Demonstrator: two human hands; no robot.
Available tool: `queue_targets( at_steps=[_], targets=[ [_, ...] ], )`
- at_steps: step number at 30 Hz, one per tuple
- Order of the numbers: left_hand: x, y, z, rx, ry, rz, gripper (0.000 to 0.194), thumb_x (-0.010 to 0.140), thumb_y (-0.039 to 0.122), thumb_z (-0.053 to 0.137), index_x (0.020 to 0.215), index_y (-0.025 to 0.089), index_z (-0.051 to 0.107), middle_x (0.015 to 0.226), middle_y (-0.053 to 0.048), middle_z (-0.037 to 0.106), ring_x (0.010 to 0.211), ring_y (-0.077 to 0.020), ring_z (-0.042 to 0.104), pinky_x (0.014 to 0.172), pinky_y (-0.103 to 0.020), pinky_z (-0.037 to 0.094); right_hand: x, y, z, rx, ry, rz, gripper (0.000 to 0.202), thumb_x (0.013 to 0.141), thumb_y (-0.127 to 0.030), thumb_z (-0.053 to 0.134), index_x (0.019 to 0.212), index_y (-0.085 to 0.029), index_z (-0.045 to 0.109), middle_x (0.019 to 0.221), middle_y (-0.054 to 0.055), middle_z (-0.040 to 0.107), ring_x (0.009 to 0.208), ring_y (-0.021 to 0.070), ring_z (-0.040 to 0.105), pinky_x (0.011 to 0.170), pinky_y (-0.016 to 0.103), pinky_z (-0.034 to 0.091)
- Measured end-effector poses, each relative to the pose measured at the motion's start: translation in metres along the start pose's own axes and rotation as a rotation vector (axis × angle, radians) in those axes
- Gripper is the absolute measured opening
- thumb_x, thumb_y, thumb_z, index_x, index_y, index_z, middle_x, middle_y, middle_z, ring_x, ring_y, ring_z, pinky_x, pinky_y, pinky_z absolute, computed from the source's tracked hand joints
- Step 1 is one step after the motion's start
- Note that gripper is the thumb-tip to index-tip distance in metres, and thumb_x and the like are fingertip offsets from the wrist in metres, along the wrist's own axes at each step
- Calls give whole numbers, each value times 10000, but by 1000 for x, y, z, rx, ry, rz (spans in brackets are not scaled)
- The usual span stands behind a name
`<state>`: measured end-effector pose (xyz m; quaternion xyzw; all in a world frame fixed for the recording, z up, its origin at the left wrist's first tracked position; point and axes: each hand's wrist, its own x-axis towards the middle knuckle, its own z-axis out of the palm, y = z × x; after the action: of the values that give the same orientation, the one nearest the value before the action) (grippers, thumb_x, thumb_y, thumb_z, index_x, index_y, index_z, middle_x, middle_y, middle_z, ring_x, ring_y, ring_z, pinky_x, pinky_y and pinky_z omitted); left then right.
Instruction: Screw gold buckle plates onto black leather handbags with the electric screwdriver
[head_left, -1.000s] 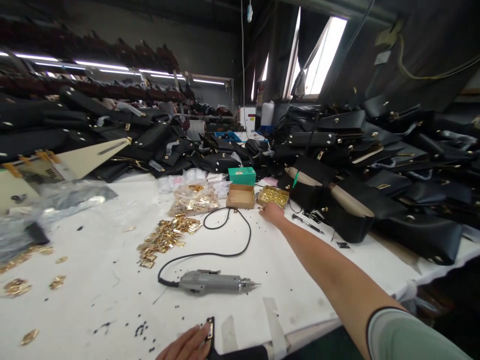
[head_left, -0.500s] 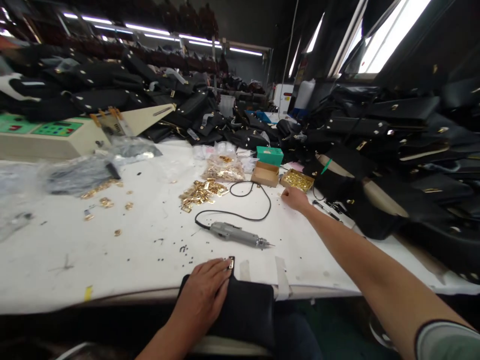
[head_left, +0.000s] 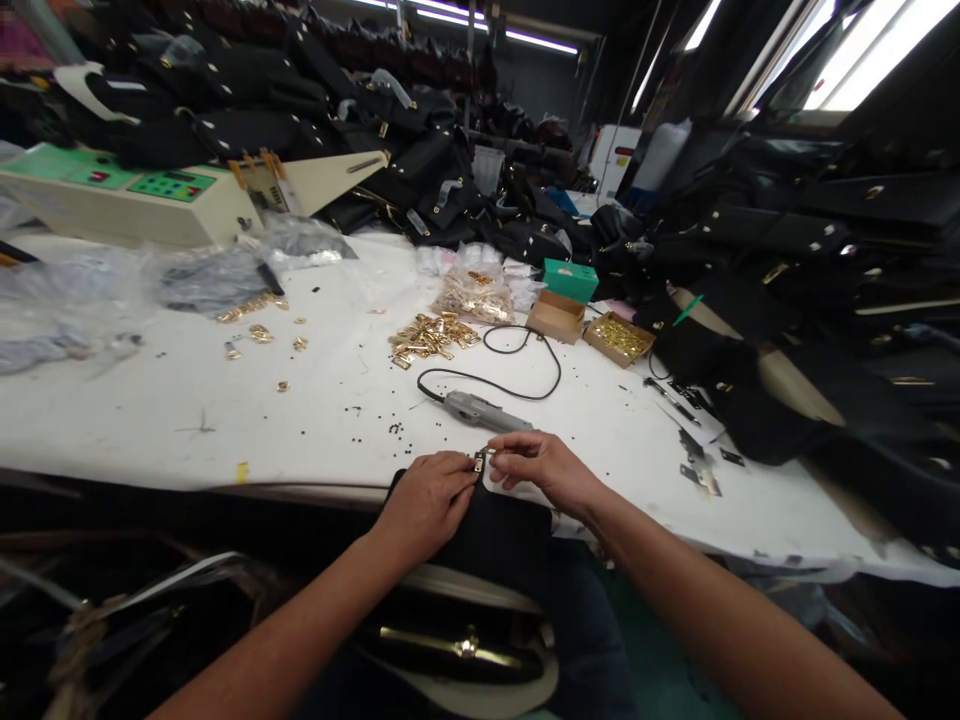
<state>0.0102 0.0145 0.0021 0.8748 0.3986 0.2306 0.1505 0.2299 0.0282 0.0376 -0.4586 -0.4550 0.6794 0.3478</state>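
Left hand (head_left: 431,500) is draped over the black bag (head_left: 502,530) at the table's near edge, can't tell if it's gripping, and the right hand (head_left: 544,470) is nearly pinched by the gold plate (head_left: 478,464) on its tab — too tiny to tell what's between the fingertips. Grey screwdriver (head_left: 480,410) lies just beyond, its tip end hidden behind the right hand — then gold pieces (head_left: 427,337), an open box of gold bits (head_left: 619,338) and heaped bags (head_left: 757,410) crowding the right.

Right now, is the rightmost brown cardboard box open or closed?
Open: small gold-coloured pieces lie uncovered inside the rightmost brown cardboard box.
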Motion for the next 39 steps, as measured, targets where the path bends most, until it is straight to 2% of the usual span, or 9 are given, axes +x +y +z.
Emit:
queue_targets(
  at_steps=[2, 4, 8, 12, 16, 23, 32, 39],
  targets=[
    [0, -1, 1, -5, 18, 14, 266, 926, 167, 572, 1121, 237, 740, 1182, -73, 730, 1123, -246, 659, 950, -439, 538, 4, 3, -2, -20, -6, 8, 465, 710, -416, 831, 1069, -139, 724, 811, 59, 744, 765, 187, 708, 703, 302, 555],
    [0, -2, 2, -13, 36, 22, 262, 911, 164, 588, 1106, 233, 748, 1168, -77, 739, 1122, -252, 664, 959, -449, 544, 8, 3, -4, -139, 35, 5, 420, 767, -446, 776, 1054, -141, 746, 757, 48, 731, 686, 162, 677, 656, 284, 540],
    [0, -5, 4, -45, 40, 15, 257, 909, 164, 598, 1098, 240, 755, 1168, -72, 743, 1130, -243, 667, 974, -442, 545, 16, 4, -2, -370, 84, -49, 283, 830, -416, 700, 976, -191, 790, 848, 35, 731, 656, 125, 623, 581, 236, 499],
    [-1, -7, 6, -75, 19, -2, 240, 921, 175, 613, 1110, 248, 742, 1186, -52, 743, 1150, -243, 658, 999, -451, 527, 27, 10, 3, -332, 110, 57, 224, 823, -356, 706, 947, -185, 782, 666, 7, 693, 582, 124, 618, 528, 219, 482],
    [0, -7, 6, -118, 18, -33, 221, 916, 169, 625, 1107, 227, 722, 1175, -55, 742, 1146, -239, 654, 1031, -455, 502, 35, 18, 6, -272, 181, 94, 178, 793, -293, 730, 909, -160, 746, 689, 28, 712, 597, 132, 661, 509, 207, 507],
    [1, -6, 4, -132, 7, -72, 185, 892, 162, 655, 1064, 217, 693, 1154, -67, 723, 1115, -238, 640, 1003, -444, 503, 37, 20, 6, -451, 142, 67, 136, 821, -287, 682, 874, -186, 756, 657, 15, 704, 552, 118, 624, 489, 195, 476],
    [-1, -7, 8, -66, 8, -21, 253, 926, 172, 610, 1160, 212, 698, 1197, -90, 693, 1130, -246, 615, 985, -443, 513, 37, 14, 12, -677, 201, 35, 132, 815, -292, 675, 821, -194, 764, 557, -17, 659, 494, 111, 584, 525, 211, 445],
    [1, -2, 4, 25, -53, -2, 272, 948, 159, 557, 1175, 210, 697, 1285, -88, 657, 1171, -265, 591, 988, -461, 519, 34, 7, 10, -683, 141, 100, 200, 866, -275, 584, 891, -206, 770, 523, -22, 631, 432, 121, 550, 471, 224, 414]
  ],
)
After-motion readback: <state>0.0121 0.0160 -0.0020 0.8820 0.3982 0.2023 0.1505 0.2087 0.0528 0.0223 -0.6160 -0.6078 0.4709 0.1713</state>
